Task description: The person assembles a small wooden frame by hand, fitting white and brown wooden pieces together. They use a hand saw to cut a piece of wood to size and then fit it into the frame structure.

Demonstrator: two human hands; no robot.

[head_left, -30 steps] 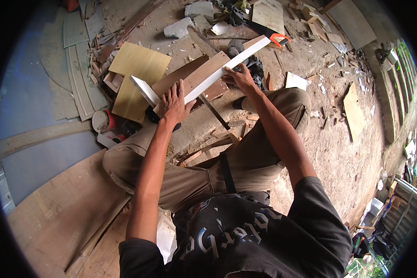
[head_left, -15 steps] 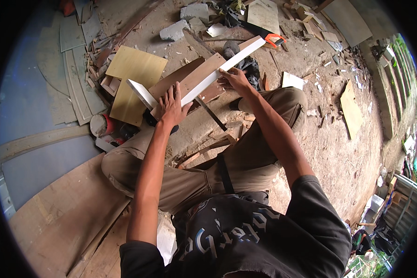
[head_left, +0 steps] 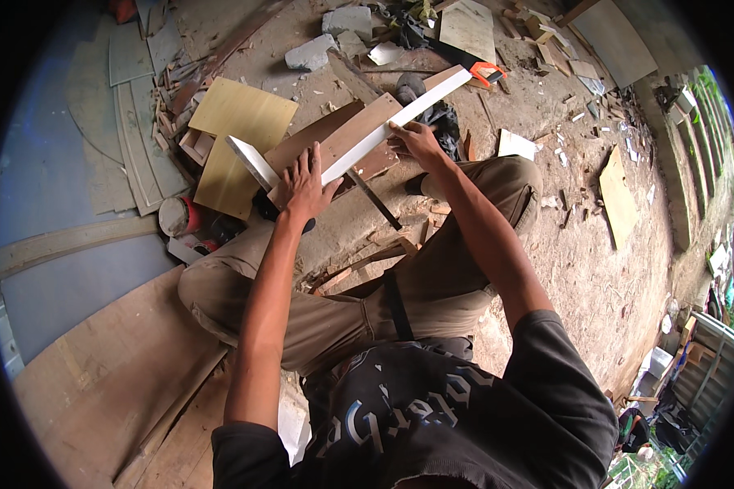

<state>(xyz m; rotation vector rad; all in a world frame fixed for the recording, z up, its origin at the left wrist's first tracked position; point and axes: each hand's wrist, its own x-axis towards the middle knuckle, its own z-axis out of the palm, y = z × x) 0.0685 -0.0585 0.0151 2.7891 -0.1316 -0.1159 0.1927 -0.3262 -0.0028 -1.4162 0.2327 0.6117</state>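
Observation:
Over my crossed legs lies a wooden piece made of a brown board [head_left: 359,129] and a long white-faced strip [head_left: 420,104] that slants up to the right. My left hand [head_left: 303,186] rests on the brown board's lower end, fingers stretched out over it and thumb beside the strip's near end. Further up, my right hand [head_left: 417,145] grips the strip's near edge, thumb on top; its other fingers are partly hidden below. A shorter white-edged board [head_left: 253,163] stands out at an angle left of my left hand. Another brown board shows behind.
A handsaw with an orange-and-black handle [head_left: 488,73] lies beyond the strip's far end. Yellowish plywood sheets [head_left: 245,114] and a red can [head_left: 192,215] are at the left. Concrete blocks [head_left: 310,54] sit further off. Wood scraps litter the floor, with a plywood offcut [head_left: 618,196] at right.

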